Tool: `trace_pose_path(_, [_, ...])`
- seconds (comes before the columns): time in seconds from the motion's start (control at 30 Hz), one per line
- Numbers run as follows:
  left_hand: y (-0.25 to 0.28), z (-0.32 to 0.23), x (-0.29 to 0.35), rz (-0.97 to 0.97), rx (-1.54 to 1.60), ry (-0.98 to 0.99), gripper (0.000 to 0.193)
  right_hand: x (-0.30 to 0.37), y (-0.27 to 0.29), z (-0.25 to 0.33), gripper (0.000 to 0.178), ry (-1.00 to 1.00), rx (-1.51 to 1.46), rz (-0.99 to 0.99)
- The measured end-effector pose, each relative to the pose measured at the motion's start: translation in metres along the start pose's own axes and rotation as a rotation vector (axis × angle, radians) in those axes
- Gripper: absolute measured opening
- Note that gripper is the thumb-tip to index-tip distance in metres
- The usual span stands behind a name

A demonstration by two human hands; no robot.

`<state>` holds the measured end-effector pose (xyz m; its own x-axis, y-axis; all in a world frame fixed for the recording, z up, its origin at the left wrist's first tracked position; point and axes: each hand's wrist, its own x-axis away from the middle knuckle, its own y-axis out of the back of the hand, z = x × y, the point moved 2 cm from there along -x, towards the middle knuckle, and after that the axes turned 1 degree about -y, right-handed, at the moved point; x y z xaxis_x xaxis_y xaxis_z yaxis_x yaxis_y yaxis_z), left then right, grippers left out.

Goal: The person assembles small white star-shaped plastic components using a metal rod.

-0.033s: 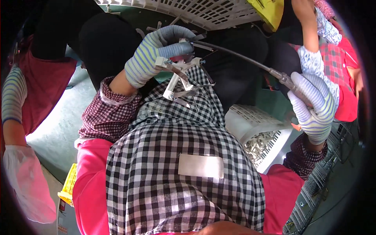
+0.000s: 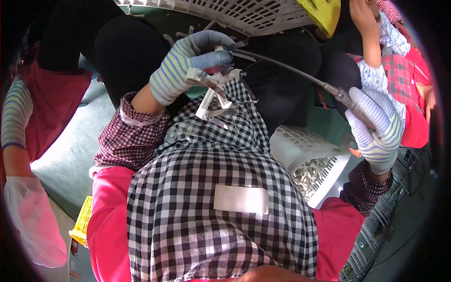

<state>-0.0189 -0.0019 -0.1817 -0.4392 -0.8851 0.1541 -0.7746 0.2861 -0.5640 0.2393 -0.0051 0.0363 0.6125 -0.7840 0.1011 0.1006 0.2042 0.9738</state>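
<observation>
Striped gloves cover both of my hands. My left hand is closed on a white branched bracket, held tilted above my lap. Small screws and thin metal strips show on the bracket. My right hand grips the handle of a long-shafted metal tool at the right. Its thin dark shaft runs leftward to my left fingers, where the tip meets the bracket or a small part beside it. My fingers hide the exact contact. A black-and-white checked apron covers my lap.
Beyond my knees stands a white slotted basket with a yellow sheet at its corner. A white crate holds many small pale parts at my right. Co-workers sit close on both sides; one sleeve hangs at left.
My hands, the bracket and the tool look unmoved. The hands and arm of the co-worker at the upper right have shifted slightly.
</observation>
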Motion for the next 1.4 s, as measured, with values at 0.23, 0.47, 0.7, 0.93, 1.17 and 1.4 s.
trace_pose_path(0.23, [-0.002,0.0,0.0,-0.014,-0.001,0.0,0.022,-0.004,-0.001,0.006,0.033,0.053,0.072,0.014])
trace_pose_path(0.47, [0.004,0.008,0.0,-0.03,-0.185,-0.021,0.022,-0.016,0.001,0.013,0.032,0.054,0.026,0.072])
trace_pose_path(0.7, [0.004,0.015,0.002,-0.008,-0.131,0.028,0.022,-0.015,-0.009,0.0,0.032,-0.384,-0.437,0.122])
trace_pose_path(0.93, [0.004,0.015,0.0,0.019,-0.337,0.035,0.028,-0.013,-0.021,-0.008,0.04,-0.293,-0.367,0.173])
trace_pose_path(1.17, [0.002,0.015,0.004,0.082,-0.189,0.112,0.034,-0.007,-0.021,-0.019,0.036,-0.05,-0.173,0.131])
trace_pose_path(1.4, [0.006,0.021,0.006,0.08,-0.255,0.142,0.034,-0.014,-0.022,-0.011,0.032,0.125,0.092,0.101])
